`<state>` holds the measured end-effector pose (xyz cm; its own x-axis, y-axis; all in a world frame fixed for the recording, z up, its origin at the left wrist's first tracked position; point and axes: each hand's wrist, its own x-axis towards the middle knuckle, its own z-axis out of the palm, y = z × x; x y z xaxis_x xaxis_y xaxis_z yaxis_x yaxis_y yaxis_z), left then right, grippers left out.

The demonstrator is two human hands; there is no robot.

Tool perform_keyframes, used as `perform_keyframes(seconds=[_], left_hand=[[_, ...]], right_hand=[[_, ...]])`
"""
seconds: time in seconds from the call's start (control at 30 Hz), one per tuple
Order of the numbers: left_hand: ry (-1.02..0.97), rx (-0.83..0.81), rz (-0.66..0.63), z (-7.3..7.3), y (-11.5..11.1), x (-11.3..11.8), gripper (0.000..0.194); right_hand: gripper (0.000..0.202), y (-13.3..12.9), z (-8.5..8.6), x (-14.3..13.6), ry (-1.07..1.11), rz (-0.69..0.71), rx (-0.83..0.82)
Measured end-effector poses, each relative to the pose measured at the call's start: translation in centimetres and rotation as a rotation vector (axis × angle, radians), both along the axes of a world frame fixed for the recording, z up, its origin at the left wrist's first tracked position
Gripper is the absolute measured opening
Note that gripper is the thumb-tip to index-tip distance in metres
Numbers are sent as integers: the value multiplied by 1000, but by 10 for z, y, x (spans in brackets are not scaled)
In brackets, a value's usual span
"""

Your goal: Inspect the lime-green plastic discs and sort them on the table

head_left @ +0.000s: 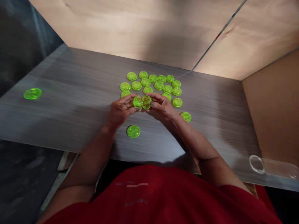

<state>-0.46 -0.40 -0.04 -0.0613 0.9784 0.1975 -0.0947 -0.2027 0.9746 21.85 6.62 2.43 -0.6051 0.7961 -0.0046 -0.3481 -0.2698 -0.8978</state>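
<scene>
My left hand point(122, 109) holds a translucent green round piece point(137, 102) between thumb and fingers. Against it, edge to edge, is a second green round piece point(146, 102), which my right hand point(162, 105) grips the same way. Both pieces are raised over the middle of the grey table point(88, 77). Just beyond my hands lie several similar green discs point(145, 82) in loose rows. One green disc point(133, 131) rests nearer to me, below my hands, and another point(186, 117) lies beside my right wrist.
At the far left of the table lies a lone green disc point(33, 93). A clear plastic container point(277, 166) with a white ring point(257, 164) at its end is at the right front. Wooden panels point(130, 28) stand along the back and right.
</scene>
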Motion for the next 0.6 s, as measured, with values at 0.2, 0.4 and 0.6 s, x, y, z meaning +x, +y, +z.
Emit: perform_keyframes(seconds=[0.2,0.4,0.6], left_hand=[[-31,27,6,-1,1,-1,68],[-95,91,47,-1,2,2,65],[-88,96,36,-2,2,1,66]], right_hand=[[60,3,-2,4,42,44,11],[55,10,-9,6,135,107,8],[53,12,-14,6,146,111,35]])
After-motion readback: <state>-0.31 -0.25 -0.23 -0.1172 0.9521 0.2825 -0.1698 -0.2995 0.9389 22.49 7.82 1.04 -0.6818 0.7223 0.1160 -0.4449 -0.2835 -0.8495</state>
